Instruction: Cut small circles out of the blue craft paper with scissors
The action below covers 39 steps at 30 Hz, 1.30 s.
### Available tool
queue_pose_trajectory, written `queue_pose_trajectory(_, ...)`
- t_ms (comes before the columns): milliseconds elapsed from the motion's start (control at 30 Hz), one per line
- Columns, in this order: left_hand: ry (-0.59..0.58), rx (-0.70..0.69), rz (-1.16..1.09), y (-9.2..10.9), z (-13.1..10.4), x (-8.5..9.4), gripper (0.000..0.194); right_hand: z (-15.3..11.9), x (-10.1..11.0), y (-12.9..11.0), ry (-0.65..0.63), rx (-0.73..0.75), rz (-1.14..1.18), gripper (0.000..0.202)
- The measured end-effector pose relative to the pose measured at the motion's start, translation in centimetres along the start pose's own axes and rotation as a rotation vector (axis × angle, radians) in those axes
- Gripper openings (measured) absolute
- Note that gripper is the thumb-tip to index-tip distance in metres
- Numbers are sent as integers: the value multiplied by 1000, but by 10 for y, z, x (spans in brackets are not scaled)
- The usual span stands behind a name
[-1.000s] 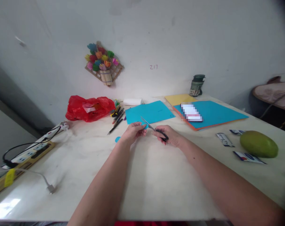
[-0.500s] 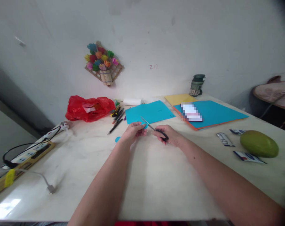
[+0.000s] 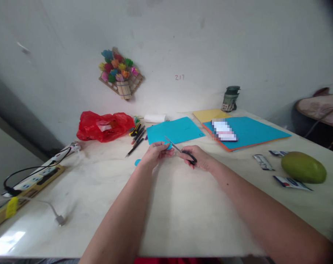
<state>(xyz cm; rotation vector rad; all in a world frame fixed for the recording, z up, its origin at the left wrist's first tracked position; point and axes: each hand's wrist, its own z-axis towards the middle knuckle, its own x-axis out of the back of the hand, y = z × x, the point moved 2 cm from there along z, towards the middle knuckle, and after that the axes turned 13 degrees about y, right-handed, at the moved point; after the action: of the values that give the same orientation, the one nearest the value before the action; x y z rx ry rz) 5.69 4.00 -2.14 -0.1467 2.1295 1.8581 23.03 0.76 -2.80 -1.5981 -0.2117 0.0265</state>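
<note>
Between the fingertips of my left hand (image 3: 158,152) is a small piece of blue paper (image 3: 169,146). Black-handled scissors (image 3: 188,157) are in my right hand (image 3: 197,157), their blades pointing up and left, beside the blue piece. Behind both hands lies a blue sheet (image 3: 174,130) with a small circle drawn near its right corner. A small blue paper disc (image 3: 137,162) rests on the table just left of my left wrist.
Pens (image 3: 134,147) and a red plastic bag (image 3: 104,126) lie at the back left, a power strip (image 3: 37,179) at the left edge. To the right are stacked coloured sheets (image 3: 256,130) with a phone (image 3: 224,130), a green cup (image 3: 230,99), sachets (image 3: 263,162) and a green fruit (image 3: 303,167).
The small blue piece has turned slightly in my left fingers, and less of it shows. My right hand and the scissors have hardly moved.
</note>
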Motion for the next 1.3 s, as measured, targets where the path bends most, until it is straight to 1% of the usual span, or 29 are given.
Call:
queue_pose_trajectory(133,6,1,-5,0,0,1,13,0,0,0,-2,-7,4,32)
queue_pose_trajectory(433,-21,-6,-7,0,-1,0,14,-1,0,1,-2,-9,1,34)
queue_pose_trajectory(700,-68,-9,-18,-2,-1,-1,18,-3,1,-1,5,-6,-28,33)
queue_pose_trajectory(1300,-37,-8,-17,-1,-1,0,16,0,1,0,4,24,4,31)
